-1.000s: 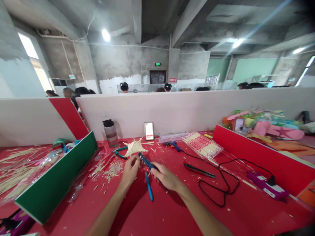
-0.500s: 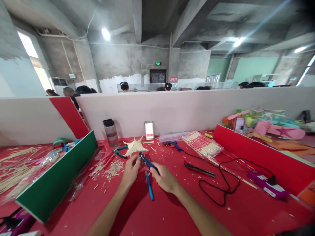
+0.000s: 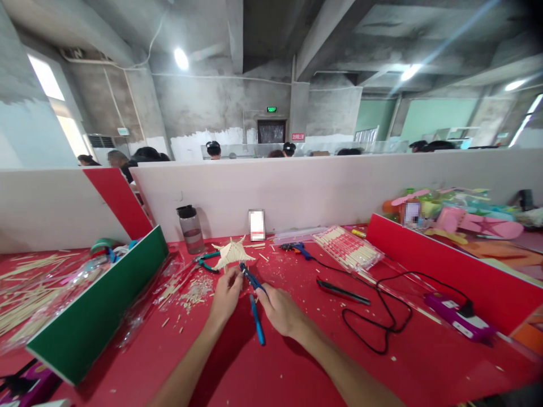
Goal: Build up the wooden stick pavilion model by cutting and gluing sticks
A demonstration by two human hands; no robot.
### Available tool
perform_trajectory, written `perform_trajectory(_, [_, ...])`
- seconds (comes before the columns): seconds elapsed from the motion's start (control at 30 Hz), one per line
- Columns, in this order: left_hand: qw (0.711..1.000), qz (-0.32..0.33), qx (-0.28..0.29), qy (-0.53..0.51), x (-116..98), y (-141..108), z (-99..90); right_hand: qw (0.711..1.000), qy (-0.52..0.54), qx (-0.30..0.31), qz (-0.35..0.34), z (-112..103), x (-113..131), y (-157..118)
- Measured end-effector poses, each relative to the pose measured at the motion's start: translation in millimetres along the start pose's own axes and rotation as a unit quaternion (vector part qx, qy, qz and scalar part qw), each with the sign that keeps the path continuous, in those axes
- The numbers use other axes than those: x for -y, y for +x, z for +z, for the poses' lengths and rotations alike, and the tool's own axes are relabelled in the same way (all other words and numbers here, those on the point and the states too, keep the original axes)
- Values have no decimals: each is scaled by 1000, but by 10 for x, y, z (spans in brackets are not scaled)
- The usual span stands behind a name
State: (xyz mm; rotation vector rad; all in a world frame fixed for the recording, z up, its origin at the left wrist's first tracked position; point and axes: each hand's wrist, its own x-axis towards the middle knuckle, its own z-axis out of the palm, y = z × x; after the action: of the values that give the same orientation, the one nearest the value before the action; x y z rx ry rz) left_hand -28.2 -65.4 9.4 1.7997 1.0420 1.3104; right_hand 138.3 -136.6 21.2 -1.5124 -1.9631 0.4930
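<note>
My right hand is closed around the handles of dark blue pliers, their jaws pointing forward and left. My left hand is pinched right beside the jaws; whatever lies between its fingertips is too small to make out. Just beyond both hands sits a star-like umbrella shape built of pale wooden sticks. Green-handled pliers lie at its left. A blue pen-shaped tool rests on the red table between my forearms.
Cut stick bits are scattered left of my hands. A water bottle and a phone stand at the back. Rightward lie a blue glue gun, bagged sticks, a black cutter and a purple power strip. Green and red dividers flank the table.
My right hand has shifted slightly and the pliers' handles look closer together. My left hand stays nearly in place, and the stick shape has not moved.
</note>
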Motion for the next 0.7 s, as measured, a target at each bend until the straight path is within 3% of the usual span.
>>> perform_trajectory(0.53, [1000,-9,-5,-13,47,19,-2,999,-9,-34,5,221,-100,56])
perform_trajectory(0.7, [999,-6,-4,-48,-3,8,4,997,31,-74,-8,146,-117,112])
